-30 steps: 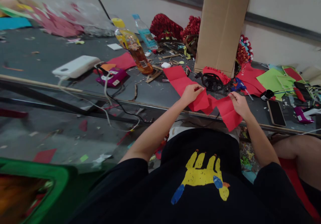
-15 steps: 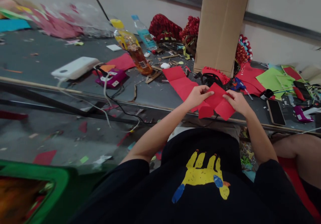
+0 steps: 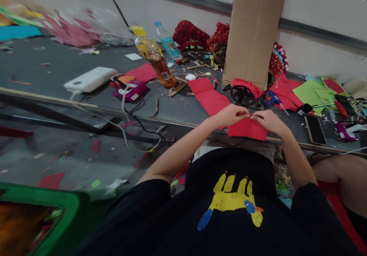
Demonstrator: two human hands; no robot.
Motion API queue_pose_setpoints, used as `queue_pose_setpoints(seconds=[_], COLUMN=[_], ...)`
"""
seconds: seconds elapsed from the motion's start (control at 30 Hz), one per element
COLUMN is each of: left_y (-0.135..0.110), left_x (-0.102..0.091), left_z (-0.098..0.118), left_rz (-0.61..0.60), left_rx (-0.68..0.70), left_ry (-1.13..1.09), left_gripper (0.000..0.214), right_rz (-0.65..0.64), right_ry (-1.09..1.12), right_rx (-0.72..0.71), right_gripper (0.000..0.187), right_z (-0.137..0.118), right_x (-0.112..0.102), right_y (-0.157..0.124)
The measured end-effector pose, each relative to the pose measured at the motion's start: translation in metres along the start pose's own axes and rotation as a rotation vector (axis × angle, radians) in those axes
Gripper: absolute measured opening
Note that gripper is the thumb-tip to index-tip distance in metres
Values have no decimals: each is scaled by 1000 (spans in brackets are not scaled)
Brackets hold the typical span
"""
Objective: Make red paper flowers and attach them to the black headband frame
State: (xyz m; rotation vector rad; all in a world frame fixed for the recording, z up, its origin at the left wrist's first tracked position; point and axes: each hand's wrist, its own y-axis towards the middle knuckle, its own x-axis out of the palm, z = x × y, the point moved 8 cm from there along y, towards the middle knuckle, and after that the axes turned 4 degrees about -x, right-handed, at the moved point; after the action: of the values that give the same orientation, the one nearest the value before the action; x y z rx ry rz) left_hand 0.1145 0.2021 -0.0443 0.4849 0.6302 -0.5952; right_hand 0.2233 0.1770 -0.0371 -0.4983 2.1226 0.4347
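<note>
A sheet of red paper point(image 3: 247, 130) hangs from both hands at the table's front edge, its top side pinched between fingers and thumbs. My left hand point(image 3: 234, 114) is closed on the upper left of the sheet. Close beside it, my right hand point(image 3: 266, 119) grips the upper right, the fingertips of both hands nearly meeting. Behind my left wrist another strip of red paper point(image 3: 209, 97) lies creased on the tabletop. Just beyond the hands sits a black ring-shaped thing with a red trimmed edge point(image 3: 247, 89), and a blue glue gun point(image 3: 271, 98) rests to its right.
An upright cardboard piece point(image 3: 255, 34) leans at the back. Left of it stand a tea bottle point(image 3: 159, 65) and a water bottle point(image 3: 168, 42). A white power bank point(image 3: 90, 79) and a purple power strip point(image 3: 132, 91) trail cables over the edge. A phone point(image 3: 315, 130) lies right; a green bin point(image 3: 69, 210) stands lower left.
My hands have come together along the top of the red sheet. Earlier they were apart, with the paper lying angled; now it hangs as one folded-looking rectangle.
</note>
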Motion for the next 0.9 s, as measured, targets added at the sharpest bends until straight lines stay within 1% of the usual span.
queue_pose_setpoints(seconds=[0.07,0.1,0.17,0.23,0.3,0.33,0.4,0.43,0.5,0.57,0.63,0.73,0.83,0.9], left_y=[-2,-2,-4,-8,-12,-13,-12,-9,-4,-1,-2,-11,-25,-31], left_x=[2,0,-10,-24,-36,-39,-37,-34,-30,-34,-47,-76,-106,-124], left_z=[-8,-14,-30,-51,-74,-84,-100,-105,-111,-115,-118,-130,-153,-168], left_rz=[-9,10,103,241,366,405,424,414,410,455,519,592,593,570], left_rx=[-6,-17,-60,-126,-200,-233,-276,-287,-297,-310,-335,-433,-650,-788], left_ry=[-129,-182,-258,-296,-310,-301,-256,-228,-172,-107,8,237,405,469], left_gripper=[34,37,41,44,44,43,39,36,34,35,36,38,49,60], right_rz=[17,39,118,224,345,402,474,482,452,415,425,535,667,765], right_ry=[30,54,106,159,220,260,360,412,502,542,514,423,337,228], right_rx=[-19,-20,-2,55,140,186,264,290,312,305,295,287,252,200], right_gripper=[34,35,36,38,40,42,43,42,41,38,36,36,38,35], right_z=[-1,0,8,25,46,57,75,80,84,82,81,84,84,76], right_x=[1,1,-2,-7,-13,-14,-12,-8,5,17,24,27,24,19], right_y=[-2,-3,-6,-10,-16,-18,-19,-17,-7,6,18,26,22,12])
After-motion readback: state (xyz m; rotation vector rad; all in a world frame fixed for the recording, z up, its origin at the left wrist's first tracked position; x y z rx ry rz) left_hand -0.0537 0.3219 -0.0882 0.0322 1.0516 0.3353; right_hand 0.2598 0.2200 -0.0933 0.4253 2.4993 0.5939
